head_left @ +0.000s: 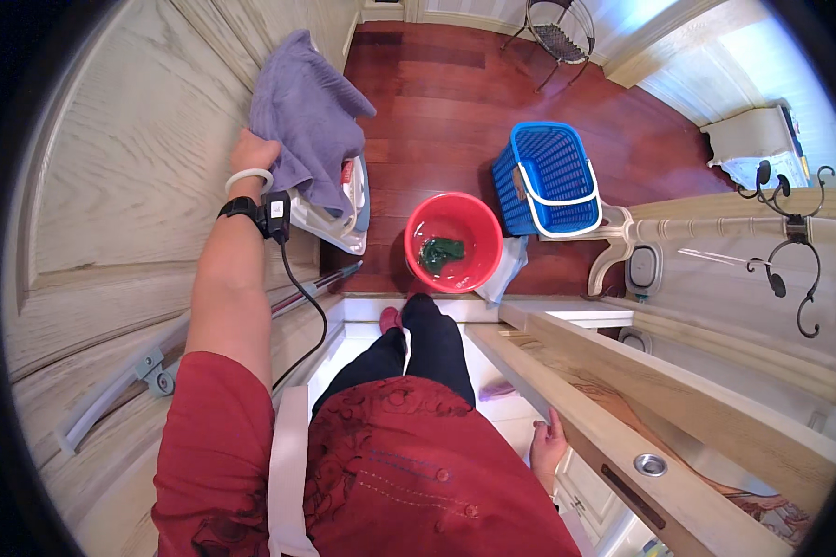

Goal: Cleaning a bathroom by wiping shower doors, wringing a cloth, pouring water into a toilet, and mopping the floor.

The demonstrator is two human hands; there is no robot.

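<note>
My left hand [254,151] is closed on the edge of a purple towel [308,111] at the far left, beside a pale wooden panel. The towel drapes over a white object [355,230] with a small red part; most of that object is covered, so its kind is unclear. My right hand [548,449] is low on the right, fingers stretched out against the edge of a wooden door [590,422], holding nothing visible. In front of my feet stands a red bucket [486,212] with a dark green cloth [440,252] in it.
To the right of the bucket, a blue plastic basket [520,200] with a white handle stands on the red wood floor [418,102]. A pale cloth [504,271] lies beside it. A wire-frame stand [562,42] is at the back. Black metal hooks [795,229] project at the right.
</note>
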